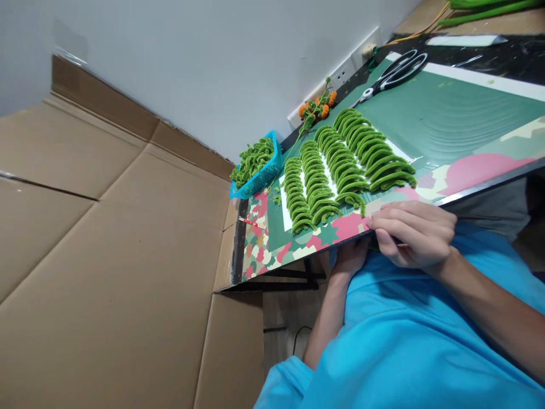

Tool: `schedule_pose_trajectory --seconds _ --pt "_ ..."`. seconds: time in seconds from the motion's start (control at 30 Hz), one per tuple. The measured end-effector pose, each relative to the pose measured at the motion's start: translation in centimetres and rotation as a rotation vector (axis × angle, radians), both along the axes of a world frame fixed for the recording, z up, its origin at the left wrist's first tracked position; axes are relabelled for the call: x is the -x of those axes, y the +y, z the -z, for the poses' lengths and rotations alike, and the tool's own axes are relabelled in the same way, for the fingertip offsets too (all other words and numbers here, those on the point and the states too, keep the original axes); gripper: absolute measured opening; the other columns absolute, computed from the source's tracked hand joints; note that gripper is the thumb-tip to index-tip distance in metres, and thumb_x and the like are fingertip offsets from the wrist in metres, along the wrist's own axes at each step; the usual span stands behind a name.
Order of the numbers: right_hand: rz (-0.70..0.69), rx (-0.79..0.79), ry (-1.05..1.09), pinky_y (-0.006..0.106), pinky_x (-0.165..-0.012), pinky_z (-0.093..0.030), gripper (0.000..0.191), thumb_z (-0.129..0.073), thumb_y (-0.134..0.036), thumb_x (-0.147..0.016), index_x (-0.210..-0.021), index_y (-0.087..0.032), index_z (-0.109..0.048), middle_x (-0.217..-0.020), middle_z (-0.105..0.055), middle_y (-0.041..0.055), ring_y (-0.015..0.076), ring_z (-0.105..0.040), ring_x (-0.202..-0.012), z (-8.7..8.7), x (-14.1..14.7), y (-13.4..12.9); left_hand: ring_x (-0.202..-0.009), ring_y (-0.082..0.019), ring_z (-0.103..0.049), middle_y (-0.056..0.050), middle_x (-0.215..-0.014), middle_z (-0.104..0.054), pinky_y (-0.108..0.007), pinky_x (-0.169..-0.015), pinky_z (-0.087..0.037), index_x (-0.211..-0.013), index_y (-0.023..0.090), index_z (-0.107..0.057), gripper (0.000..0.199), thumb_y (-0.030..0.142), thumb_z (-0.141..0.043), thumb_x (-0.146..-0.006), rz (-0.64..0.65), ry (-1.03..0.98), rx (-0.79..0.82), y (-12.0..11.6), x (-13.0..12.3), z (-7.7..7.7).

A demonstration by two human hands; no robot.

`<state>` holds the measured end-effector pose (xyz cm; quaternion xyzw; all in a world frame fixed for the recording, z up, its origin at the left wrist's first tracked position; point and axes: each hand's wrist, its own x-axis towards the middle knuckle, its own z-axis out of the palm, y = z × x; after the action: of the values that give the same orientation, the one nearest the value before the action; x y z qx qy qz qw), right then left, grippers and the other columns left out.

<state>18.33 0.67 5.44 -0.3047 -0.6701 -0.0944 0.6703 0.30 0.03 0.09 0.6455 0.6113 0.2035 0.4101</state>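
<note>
Head view, tilted hard to one side: flattened cardboard (106, 227) covers the largest part of the picture, spread over the floor on the left and folded up against a pale wall (191, 57). Next in size is the table (489, 170), its top covered with a camouflage-patterned sheet in pink, green and cream, and a dark green cutting mat (447, 113) lying on that. The person's blue shirt (404, 341) fills the lower right corner.

On the mat, four rows of bent green fuzzy pieces (340, 165) lie side by side, each piece curved like a hook and packed close to its neighbours. At the far left end of the table a small blue basket (259, 179) holds a heap of more green pieces. Beside it, near the wall, lies a green stem with orange blossoms (317, 108). A pair of scissors (394, 74) with black-and-white handles rests on the mat's far side, well apart from the rows.

The right hand (415, 233) sits at the near edge of the table, just below the rows, fingers curled together and pressed toward the thumb; whatever they pinch is hidden beneath them. The left hand (351, 258) is under the table edge, mostly covered by the right hand and the shirt, so I cannot tell how its fingers stand.
</note>
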Motion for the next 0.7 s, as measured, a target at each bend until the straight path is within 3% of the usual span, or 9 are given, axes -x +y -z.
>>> schedule_pose_trajectory --seconds 0.7 --pt "0.014 0.006 0.007 0.030 -0.072 -0.059 0.005 -0.064 -0.017 -0.089 -0.089 -0.019 -0.069 -0.075 -0.075 0.0020 0.0175 -0.071 -0.071 0.08 0.04 0.08 -0.153 -0.027 -0.044 -0.006 -0.160 -0.053 -0.050 -0.132 -0.031 -0.143 0.025 -0.060 0.049 0.049 -0.047 -0.103 0.008 0.050 -0.031 0.14 0.00 0.08"
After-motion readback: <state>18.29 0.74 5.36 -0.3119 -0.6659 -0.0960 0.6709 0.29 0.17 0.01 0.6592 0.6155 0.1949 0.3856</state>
